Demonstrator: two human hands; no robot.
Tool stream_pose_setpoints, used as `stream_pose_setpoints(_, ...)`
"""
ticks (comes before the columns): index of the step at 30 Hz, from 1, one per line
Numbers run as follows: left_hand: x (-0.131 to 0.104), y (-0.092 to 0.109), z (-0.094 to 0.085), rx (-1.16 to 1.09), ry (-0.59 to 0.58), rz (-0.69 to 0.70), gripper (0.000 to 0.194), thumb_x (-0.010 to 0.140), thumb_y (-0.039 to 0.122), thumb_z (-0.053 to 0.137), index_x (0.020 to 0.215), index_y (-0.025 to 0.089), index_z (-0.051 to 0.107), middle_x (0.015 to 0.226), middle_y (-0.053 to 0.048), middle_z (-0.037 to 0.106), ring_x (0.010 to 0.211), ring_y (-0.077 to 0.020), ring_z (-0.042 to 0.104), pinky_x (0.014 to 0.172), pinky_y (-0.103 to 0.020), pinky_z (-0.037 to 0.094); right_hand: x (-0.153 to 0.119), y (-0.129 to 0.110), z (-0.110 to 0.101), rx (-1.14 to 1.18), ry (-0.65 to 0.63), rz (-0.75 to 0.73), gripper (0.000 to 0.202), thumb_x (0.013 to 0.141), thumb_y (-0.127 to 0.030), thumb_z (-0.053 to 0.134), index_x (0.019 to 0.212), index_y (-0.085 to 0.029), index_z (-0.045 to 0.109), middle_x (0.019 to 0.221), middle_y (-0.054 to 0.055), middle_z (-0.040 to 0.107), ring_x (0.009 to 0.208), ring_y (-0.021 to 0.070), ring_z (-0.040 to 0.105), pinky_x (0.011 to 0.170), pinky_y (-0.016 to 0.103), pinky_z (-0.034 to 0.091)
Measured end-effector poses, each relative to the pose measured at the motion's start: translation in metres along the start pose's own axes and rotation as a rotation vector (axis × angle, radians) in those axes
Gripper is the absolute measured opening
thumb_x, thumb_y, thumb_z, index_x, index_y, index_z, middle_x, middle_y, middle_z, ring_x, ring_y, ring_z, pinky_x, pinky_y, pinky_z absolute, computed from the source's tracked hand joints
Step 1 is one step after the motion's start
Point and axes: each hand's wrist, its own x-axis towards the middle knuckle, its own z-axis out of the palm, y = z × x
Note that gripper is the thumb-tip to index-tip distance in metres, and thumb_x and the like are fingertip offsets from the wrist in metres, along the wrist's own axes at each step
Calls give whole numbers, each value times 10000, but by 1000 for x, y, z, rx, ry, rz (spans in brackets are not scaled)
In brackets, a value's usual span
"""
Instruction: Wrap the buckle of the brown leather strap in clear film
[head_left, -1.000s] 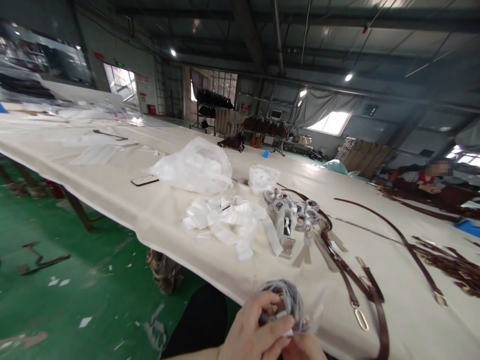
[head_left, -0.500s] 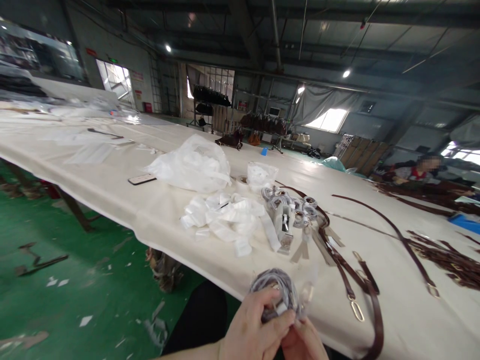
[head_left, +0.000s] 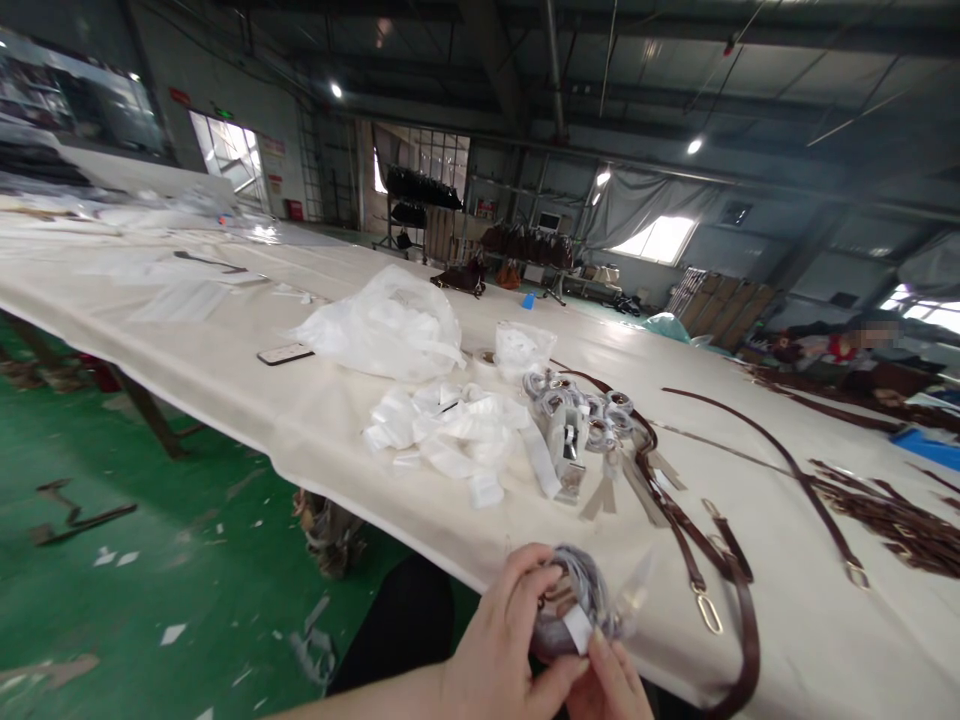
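Close to the table's front edge, a coiled strap in greyish wrapping (head_left: 589, 580) is between my two hands, with some brown showing in its middle. My left hand (head_left: 506, 635) grips its left side, fingers curled over the rim. At the lower right, my right hand (head_left: 611, 685) has its fingertips closed on the edge of the coil beside a small white strip (head_left: 578, 630). Its lower part is cut off by the frame. A clear plastic flap (head_left: 636, 590) sticks out to the right of the coil.
Beyond my hands lie a tape dispenser (head_left: 570, 455), several wrapped coils (head_left: 559, 392), a heap of white strips (head_left: 469, 435) and a white plastic bag (head_left: 390, 325). Brown straps with metal rings (head_left: 739, 620) lie at the right. A phone (head_left: 285, 354) lies left; a person (head_left: 847, 350) sits far right.
The coil has turned a little, showing more of its brown middle and the white strip. My left fingers have shifted up to its upper left rim.
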Motion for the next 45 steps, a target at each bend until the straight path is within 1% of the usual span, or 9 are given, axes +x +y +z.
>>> stream_pose_setpoints(9, 7, 3, -7, 234, -100, 108, 338, 975, 297, 532, 1263, 128, 578, 1185, -148, 657, 1089, -261, 631, 957, -418, 568, 6, 3, -8, -64, 48, -89, 186, 772, -428, 843, 884, -287, 797, 953, 46, 797, 903, 198, 721, 805, 309, 601)
stream_pose_setpoints(16, 7, 2, -3, 310, 184, 286, 193, 980, 166, 528, 1099, 193, 677, 1056, -50, 712, 1060, -183, 654, 938, -315, 542, 23, 18, -33, 77, -24, 19, 281, 629, -349, 942, 867, -276, 813, 968, 46, 802, 881, 197, 739, 819, 288, 621)
stream_pose_setpoints(21, 1, -1, -5, 322, 241, 227, 364, 967, 307, 571, 1279, 118, 573, 1224, -155, 654, 1205, -232, 593, 1058, -382, 484, 13, 5, -9, 111, -105, 13, 288, 805, -440, 786, 1039, -273, 782, 1150, 83, 758, 1099, 267, 686, 1012, 454, 542)
stream_pose_setpoints(24, 4, -1, -11, 299, 170, 173, 536, 893, 410, 666, 1301, 86, 542, 1241, -182, 647, 1224, -274, 582, 1138, -458, 411, 7, -4, 10, 151, -100, 7, 296, 802, -419, 788, 1074, -301, 770, 1145, 54, 763, 1112, 233, 681, 996, 378, 546)
stream_pose_setpoints(27, 10, -3, -16, 174, 53, 132, 415, 855, 320, 706, 1224, 164, 598, 1194, -120, 683, 1178, -258, 611, 1161, -474, 376, 6, -6, 22, 145, -43, -10, 321, 802, -449, 788, 1096, -321, 762, 1171, 31, 753, 1086, 214, 681, 945, 327, 558)
stream_pose_setpoints(30, 12, -12, -12, -104, -31, -121, 297, 858, 272, 672, 1135, 170, 644, 1119, -113, 703, 1067, -250, 645, 1041, -428, 479, 5, -8, 26, -48, -16, -66, 316, 768, -525, 804, 976, -287, 802, 1009, 47, 787, 887, 208, 709, 792, 291, 578)
stream_pose_setpoints(36, 13, -46, 8, -1126, 30, -1073, 410, 769, 494, 769, 872, 103, 699, 786, -72, 708, 717, -172, 645, 734, -285, 533, 1, -29, 0, -551, 116, -197, 452, 744, -621, 780, 877, -191, 817, 690, 60, 731, 623, 150, 620, 600, 219, 505)
stream_pose_setpoints(41, 15, -54, 13, -1463, 116, -1367, 301, 830, 367, 745, 820, 68, 710, 682, -65, 682, 607, -134, 613, 705, -261, 532, 5, -50, -16, -719, 393, -295, 495, 649, -671, 815, 791, -199, 771, 637, 11, 658, 642, 153, 573, 629, 210, 511)
stream_pose_setpoints(45, 16, -47, 14, -1462, 106, -1512, 301, 946, 301, 575, 853, 50, 712, 702, -91, 700, 599, -152, 634, 679, -273, 540, 9, -38, -10, -792, 272, -208, 643, 710, -753, 708, 936, -155, 776, 544, 15, 610, 544, 161, 543, 532, 249, 491)
